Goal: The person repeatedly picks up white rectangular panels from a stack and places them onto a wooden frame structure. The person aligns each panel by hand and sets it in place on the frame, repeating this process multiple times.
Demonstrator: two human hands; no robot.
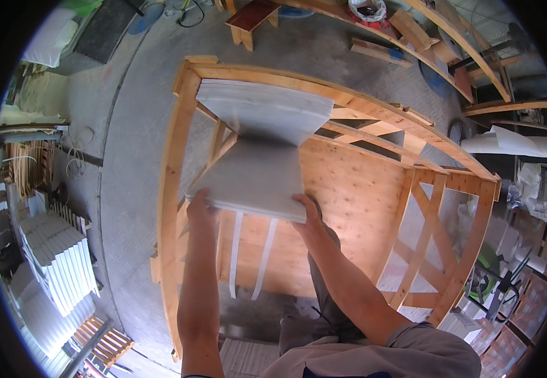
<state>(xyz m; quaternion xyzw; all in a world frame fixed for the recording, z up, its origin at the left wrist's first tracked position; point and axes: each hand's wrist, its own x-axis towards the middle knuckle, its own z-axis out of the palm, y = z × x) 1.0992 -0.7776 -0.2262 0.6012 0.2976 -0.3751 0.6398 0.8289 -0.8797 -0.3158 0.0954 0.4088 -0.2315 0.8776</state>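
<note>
My two hands grip a pale grey square stone tile (pixel 251 175) by its near corners, and its near edge shows more than one thin layer. My left hand (pixel 200 203) is closed on the left corner, my right hand (pixel 307 209) on the right corner. The tile slants, its far edge down against a stack of similar upright tiles (pixel 264 107) at the far left end of an open wooden crate (pixel 172 164). Whether its far edge touches the stack is hard to tell. Two white straps (pixel 263 261) run across the crate's plywood floor below the tile.
Slatted sides of the crate rise around my arms, and my leg (pixel 327 277) is by its near side. More tiles (pixel 246 360) lie close to my body. Tile stacks (pixel 56 252) and a wooden pallet (pixel 101 340) stand left. A small stool (pixel 253 17) is beyond the crate.
</note>
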